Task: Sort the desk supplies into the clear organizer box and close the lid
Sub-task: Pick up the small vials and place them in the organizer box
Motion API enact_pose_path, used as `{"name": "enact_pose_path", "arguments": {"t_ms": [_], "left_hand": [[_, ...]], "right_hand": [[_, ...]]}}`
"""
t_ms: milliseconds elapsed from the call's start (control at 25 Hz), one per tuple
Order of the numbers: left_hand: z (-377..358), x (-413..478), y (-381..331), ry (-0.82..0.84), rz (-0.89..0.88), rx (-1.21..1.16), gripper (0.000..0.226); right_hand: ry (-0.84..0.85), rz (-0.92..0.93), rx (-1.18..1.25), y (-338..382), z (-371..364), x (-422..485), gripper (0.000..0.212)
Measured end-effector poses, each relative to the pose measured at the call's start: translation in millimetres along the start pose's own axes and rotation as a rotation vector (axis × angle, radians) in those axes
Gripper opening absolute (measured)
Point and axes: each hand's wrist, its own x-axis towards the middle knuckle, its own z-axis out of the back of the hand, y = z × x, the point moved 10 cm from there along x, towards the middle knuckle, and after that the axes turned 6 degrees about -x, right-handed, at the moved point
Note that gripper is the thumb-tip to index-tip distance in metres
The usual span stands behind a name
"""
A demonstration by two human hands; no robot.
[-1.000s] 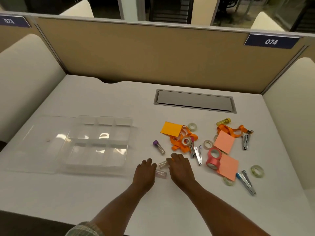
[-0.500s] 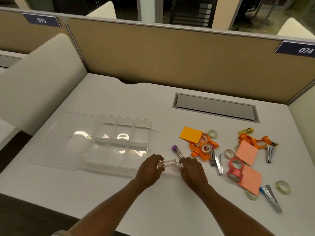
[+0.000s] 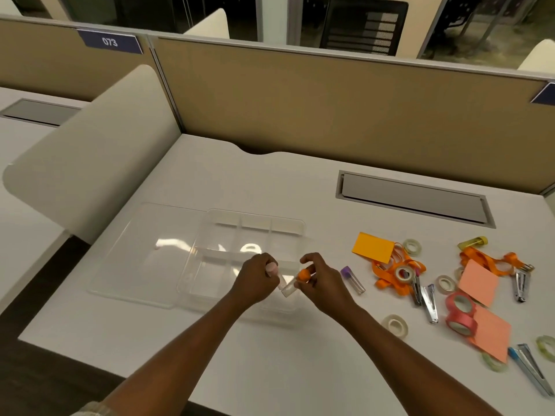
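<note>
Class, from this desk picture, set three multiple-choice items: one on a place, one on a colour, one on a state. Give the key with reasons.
1. Where does the purple-capped tube lie?
A. in the organizer box
B. on the desk, right of the hands
C. on the cable hatch

2. What colour is the cap of the tube in the right hand?
A. orange
B. green
C. black

3. How is the organizer box?
A. lid shut
B. lid open, compartments bare
C. full of tape rolls

Key: 1 B, it rests on the desk beside the right hand. 2 A, an orange cap shows at the fingers. 3 B, the lid lies flat to the box's left.
</note>
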Motion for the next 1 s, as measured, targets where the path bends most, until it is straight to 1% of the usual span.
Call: {"name": "enact_pose_path", "arguments": {"t_ms": [80, 200, 320, 480, 640, 720, 840, 1000], "left_hand": [[-8, 6, 5, 0.089, -0.015, 0.073, 0.011], [-23, 12, 11, 0.196, -0.028, 0.156, 0.016], [-32, 17, 20, 0.258, -0.025, 0.255, 0.021], [-38, 24, 32, 0.289, -0.022, 0.369, 0.026], [-42, 29, 32, 0.295, -0.067, 0.435, 0.026], [-42, 30, 32, 0.295, -0.075, 0.452, 0.028], [-44, 31, 36, 0.297, -0.083, 0.465, 0.027], [-47, 31, 36, 0.297, -0.106, 0.467, 0.027]], "right_hand": [[0.031, 0.033, -0.123, 13, -15, 9, 0.040], [0.067, 0.092, -0.355, 24, -32, 19, 0.032], [0.063, 0.088, -0.473, 22, -43, 26, 0.029], [0.060, 0.064, -0.552, 14, -54, 28, 0.029], [0.039, 0.047, -0.585, 12, -57, 29, 0.025], [0.038, 0.030, -0.587, 9, -57, 30, 0.020], [0.043, 0.017, -0.584, 5, -57, 27, 0.021], [0.013, 0.035, -0.506, 5, -54, 20, 0.019]]}}
